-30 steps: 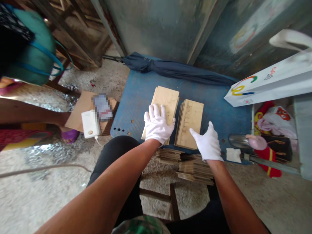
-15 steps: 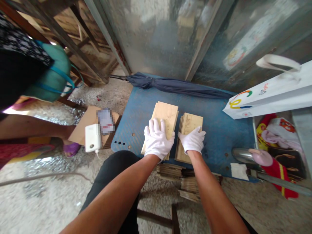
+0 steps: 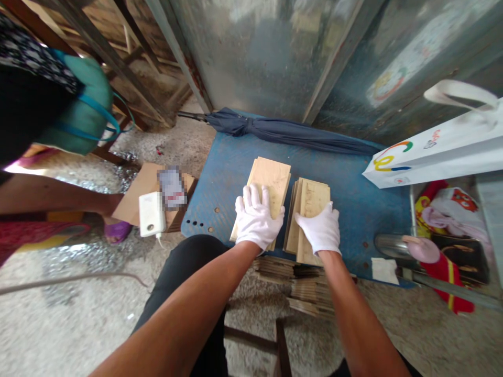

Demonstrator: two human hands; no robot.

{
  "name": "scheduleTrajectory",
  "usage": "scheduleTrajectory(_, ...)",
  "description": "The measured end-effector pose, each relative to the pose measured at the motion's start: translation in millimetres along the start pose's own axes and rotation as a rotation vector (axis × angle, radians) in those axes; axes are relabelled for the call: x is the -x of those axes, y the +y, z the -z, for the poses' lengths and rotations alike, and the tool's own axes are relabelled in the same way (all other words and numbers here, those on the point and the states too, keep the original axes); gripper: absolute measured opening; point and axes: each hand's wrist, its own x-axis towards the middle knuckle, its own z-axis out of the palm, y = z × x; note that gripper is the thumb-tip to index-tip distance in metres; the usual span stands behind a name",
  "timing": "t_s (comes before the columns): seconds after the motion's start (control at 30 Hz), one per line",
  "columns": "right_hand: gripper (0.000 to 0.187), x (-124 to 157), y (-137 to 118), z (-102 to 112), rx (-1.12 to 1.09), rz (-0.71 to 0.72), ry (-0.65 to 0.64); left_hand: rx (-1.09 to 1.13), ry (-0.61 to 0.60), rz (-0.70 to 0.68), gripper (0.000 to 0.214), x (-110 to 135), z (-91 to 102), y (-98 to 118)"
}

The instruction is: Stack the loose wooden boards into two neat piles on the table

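My left hand (image 3: pixel 257 215), in a white glove, lies flat with fingers spread on the left stack of thin wooden boards (image 3: pixel 274 173). My right hand (image 3: pixel 320 228), gloved too, spans the top wooden board (image 3: pixel 314 195) of the right stack (image 3: pixel 292 233), thumb on its left side and fingers at its right edge. That top board sits askew, its near end sticking out past the boards beneath. Both stacks rest side by side on a blue board-like tabletop (image 3: pixel 220 178).
A folded dark umbrella (image 3: pixel 291 133) lies along the far edge. A white paper bag (image 3: pixel 440 146) stands at right, near a metal cylinder (image 3: pixel 391 246). More boards (image 3: pixel 310 290) are stacked below the near edge. At left are a white power bank (image 3: pixel 152 214) and a person's leg (image 3: pixel 58 196).
My right hand has shifted right and toward me, sliding the top board out of line with its stack. My left hand stays on the left stack. The view has tilted slightly.
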Motion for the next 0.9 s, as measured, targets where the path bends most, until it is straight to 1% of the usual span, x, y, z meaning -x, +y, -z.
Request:
scheduleTrajectory(0.1,0.114,9,13,12,-0.097,0.037,-0.042,0.001,0.001,0.005,0.081,0,0.7,1)
scheduleTrajectory(0.2,0.112,25,24,14,-0.076,0.031,-0.064,0.012,0.006,0.005,0.080,1,1.6,1)
scheduleTrajectory(0.33,0.114,50,32,7,0.069,0.019,-0.024,0.016,0.010,-0.001,0.081,1,1.2,1)
scheduleTrajectory(0.5,0.110,71,34,-8,0.190,-0.002,0.051,0.016,0.024,-0.007,0.081,1,-0.5,1)
scheduleTrajectory(0.73,0.109,79,33,-31,0.171,-0.026,0.087,0.002,-0.003,0.005,0.081,1,2.9,2)
scheduleTrajectory(0.9,0.111,74,41,-35,0.132,0.022,0.085,0.006,-0.007,0.005,0.080,1,2.6,2)
